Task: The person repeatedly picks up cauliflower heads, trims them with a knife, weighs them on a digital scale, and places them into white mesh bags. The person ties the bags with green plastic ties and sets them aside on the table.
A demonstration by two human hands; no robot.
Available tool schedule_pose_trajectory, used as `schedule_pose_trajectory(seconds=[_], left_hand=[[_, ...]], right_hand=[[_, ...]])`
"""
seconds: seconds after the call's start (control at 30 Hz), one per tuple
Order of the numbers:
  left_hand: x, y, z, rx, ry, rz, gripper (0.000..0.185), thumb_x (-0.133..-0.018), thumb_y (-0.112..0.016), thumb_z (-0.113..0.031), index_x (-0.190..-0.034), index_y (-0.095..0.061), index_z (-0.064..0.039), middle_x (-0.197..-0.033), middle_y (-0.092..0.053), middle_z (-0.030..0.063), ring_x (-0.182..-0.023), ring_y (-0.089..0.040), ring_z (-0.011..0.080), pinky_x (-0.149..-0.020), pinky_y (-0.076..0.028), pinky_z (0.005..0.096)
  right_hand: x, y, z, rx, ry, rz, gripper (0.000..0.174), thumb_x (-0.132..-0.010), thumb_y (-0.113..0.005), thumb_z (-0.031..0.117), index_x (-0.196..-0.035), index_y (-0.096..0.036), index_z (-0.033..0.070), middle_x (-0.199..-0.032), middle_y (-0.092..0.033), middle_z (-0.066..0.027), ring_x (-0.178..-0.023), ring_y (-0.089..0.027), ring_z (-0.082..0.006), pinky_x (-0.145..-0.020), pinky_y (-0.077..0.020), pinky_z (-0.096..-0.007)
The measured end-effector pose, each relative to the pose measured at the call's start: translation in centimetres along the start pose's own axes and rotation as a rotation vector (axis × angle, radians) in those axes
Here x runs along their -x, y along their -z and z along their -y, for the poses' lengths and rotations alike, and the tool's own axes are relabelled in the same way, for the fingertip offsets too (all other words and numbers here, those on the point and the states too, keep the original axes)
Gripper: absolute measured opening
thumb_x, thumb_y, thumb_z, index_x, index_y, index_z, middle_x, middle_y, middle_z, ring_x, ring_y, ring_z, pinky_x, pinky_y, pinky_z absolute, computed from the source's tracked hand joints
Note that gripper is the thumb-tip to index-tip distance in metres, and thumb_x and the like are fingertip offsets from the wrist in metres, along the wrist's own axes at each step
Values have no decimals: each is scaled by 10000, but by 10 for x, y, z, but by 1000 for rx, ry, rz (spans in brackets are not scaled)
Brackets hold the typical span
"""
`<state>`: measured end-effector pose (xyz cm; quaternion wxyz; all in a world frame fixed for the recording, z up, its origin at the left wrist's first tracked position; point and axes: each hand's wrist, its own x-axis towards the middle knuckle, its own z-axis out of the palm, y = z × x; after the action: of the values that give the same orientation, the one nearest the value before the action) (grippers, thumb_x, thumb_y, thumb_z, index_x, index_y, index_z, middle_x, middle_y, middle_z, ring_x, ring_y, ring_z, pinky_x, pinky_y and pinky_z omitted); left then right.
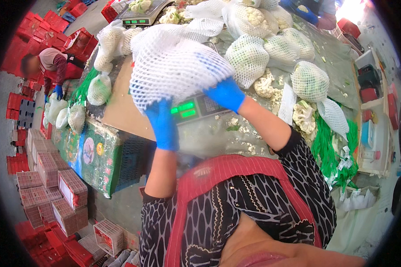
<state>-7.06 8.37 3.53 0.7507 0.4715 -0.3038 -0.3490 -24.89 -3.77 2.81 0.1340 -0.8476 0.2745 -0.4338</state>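
Observation:
Both my hands wear blue gloves and hold a white foam net sleeve (177, 63), spread wide above the table. My left hand (162, 121) grips its lower left edge, and my right hand (226, 95) its right edge. Blue glove fingers show through the mesh on both sides. Whether anything lies inside the sleeve, I cannot tell. Beneath it is a digital scale (205, 101) with lit green displays, its platform hidden. Right of my hands sit a net-wrapped cauliflower (247, 58) and a bare cauliflower piece (264, 83).
More wrapped cauliflowers (310, 81) and green mesh bags (320, 147) lie to the right. A second scale (143, 15) bears a cauliflower at the back. One co-worker (55, 66) bends at the left; another's gloved hand (305, 13) shows at top right. Crates (46, 160) are stacked left.

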Motion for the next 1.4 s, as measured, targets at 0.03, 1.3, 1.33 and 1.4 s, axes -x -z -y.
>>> schedule_pose_trajectory(seconds=[0.03,1.3,1.33,1.4], left_hand=[[-14,6,1,-46,115,-88,573,-978,-533,-137,-1475,-252,-92,-1463,-363,128,-1287,-458,276,-996,-485,437],[-131,19,36,-589,28,143,547,-931,-626,-265,-1431,-430,-160,-1249,-476,87,-1049,-502,200,-828,-498,350],[-124,17,39,-643,-144,143,557,-903,-660,-243,-1410,-457,-135,-1279,-470,108,-1066,-500,214,-869,-480,326],[-109,10,49,-918,-303,345,693,-794,-770,-212,-1407,-461,-116,-1321,-473,169,-1172,-486,304,-1001,-404,408]], right_hand=[[-15,-22,-17,-19,-11,-1,403,-883,-594,276,-1195,-622,23,-1232,-618,-191,-1177,-556,-346,-1037,-412,-453],[-67,-62,-55,-177,38,-26,375,-877,-670,287,-1208,-658,111,-1148,-651,-103,-981,-623,-252,-955,-460,-379],[-62,-63,-51,-156,-46,-9,350,-877,-663,279,-1183,-667,109,-1126,-651,-111,-972,-621,-267,-951,-456,-399],[-53,-63,-45,-53,-253,97,304,-878,-648,264,-1134,-686,105,-1084,-652,-127,-953,-617,-298,-942,-447,-440]])
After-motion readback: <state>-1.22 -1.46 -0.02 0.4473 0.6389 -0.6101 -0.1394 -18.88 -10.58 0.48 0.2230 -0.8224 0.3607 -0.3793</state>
